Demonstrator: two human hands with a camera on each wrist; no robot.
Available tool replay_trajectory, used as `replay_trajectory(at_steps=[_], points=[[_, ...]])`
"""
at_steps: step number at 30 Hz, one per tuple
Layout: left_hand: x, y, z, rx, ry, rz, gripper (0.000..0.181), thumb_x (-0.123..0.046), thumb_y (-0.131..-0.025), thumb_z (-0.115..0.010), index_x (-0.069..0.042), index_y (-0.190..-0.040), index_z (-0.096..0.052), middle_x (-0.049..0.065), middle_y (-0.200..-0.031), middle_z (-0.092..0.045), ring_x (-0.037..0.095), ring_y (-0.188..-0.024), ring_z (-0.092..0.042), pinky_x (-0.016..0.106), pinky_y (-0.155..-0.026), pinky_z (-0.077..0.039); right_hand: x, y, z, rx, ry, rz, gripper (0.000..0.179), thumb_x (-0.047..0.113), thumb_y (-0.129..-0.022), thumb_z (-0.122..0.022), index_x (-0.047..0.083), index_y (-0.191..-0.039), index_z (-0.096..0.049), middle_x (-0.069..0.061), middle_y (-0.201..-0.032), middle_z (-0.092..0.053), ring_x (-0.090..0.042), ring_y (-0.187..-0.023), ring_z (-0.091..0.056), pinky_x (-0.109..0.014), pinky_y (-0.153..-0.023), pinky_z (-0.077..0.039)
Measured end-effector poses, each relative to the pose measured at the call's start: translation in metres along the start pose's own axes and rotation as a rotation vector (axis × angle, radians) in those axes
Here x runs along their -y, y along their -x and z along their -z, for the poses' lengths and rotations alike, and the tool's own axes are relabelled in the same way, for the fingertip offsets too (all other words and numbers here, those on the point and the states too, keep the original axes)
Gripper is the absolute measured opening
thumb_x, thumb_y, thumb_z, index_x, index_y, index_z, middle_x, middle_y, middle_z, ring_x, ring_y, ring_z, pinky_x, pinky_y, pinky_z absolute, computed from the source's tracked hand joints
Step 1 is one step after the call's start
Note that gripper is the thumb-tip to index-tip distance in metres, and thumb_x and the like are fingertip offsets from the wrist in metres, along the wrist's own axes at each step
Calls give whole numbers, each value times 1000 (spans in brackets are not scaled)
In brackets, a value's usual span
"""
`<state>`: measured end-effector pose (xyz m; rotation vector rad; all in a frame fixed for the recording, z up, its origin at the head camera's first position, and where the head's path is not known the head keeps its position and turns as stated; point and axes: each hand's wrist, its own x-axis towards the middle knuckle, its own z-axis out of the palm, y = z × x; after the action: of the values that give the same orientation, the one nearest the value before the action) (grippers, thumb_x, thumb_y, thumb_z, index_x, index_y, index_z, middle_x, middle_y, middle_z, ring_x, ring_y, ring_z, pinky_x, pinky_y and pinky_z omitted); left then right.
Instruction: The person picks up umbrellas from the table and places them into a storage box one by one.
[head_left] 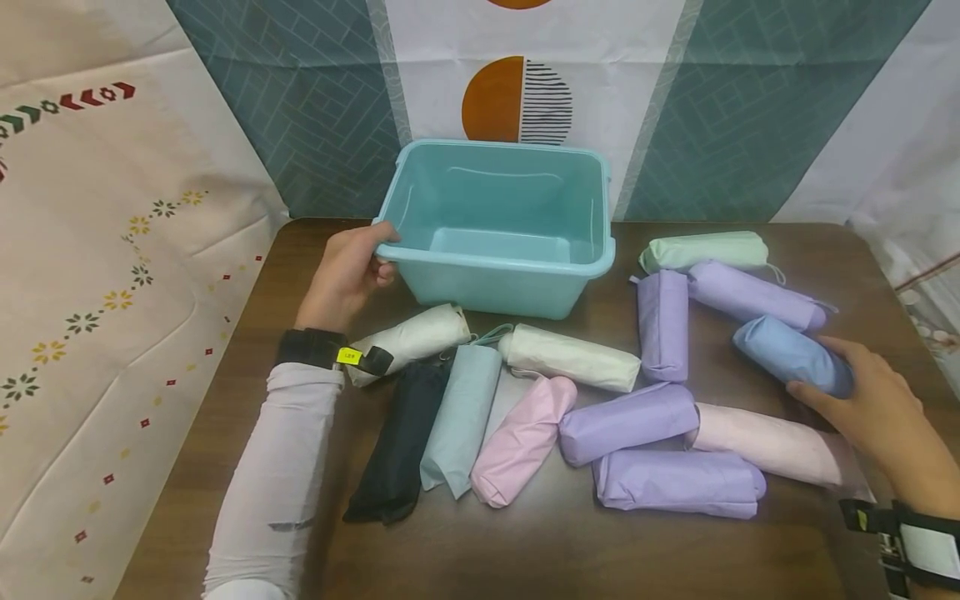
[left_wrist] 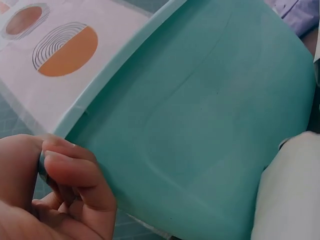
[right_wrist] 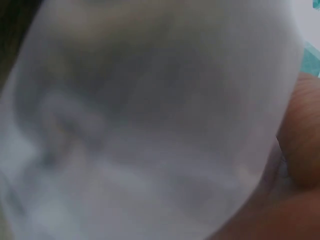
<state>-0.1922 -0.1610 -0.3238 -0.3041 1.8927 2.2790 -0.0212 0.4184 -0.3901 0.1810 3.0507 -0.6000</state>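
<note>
My left hand [head_left: 348, 271] pinches the front left corner of a light teal plastic bin [head_left: 487, 262]. In the left wrist view, curled fingers [left_wrist: 80, 175] hold the rim below the bin's long edge. At the right side of the table, my right hand [head_left: 885, 404] grips a blue folded umbrella [head_left: 787, 350], thumb on the near side. A pale pink folded umbrella [head_left: 765, 442] lies just under that hand, with its right end close to the wrist. The right wrist view is mostly filled by a blurred, pale surface, with part of the hand [right_wrist: 305, 135] at its right edge.
Several folded umbrellas lie across the brown table [head_left: 525, 558]: black [head_left: 401, 442], grey-blue [head_left: 461, 417], pink [head_left: 525, 442], cream [head_left: 570, 357], purple [head_left: 663, 325] and mint green [head_left: 705, 250]. A patterned cloth [head_left: 322, 108] hangs behind the bin.
</note>
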Motion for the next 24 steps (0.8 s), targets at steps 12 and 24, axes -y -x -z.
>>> replay_trajectory(at_steps=[12, 24], points=[[9, 2, -24, 54, 22, -22, 16, -10, -88, -62, 4, -95, -60, 5, -59, -40, 15, -49, -40, 25, -48, -34, 3, -2, 1, -1, 7, -4, 84, 40, -89, -67, 0, -150, -25, -39, -133, -34, -60, -105, -33, -68, -72, -27], [16, 6, -48, 138, 30, -36, 24, -18, -89, -66, 4, -97, -60, 7, -61, -42, 15, -50, -40, 26, -50, -35, 5, -6, 1, 16, 9, 28, 85, 36, -88, -70, -3, -148, -25, -41, -131, -33, -58, -106, -34, -67, -74, -30]])
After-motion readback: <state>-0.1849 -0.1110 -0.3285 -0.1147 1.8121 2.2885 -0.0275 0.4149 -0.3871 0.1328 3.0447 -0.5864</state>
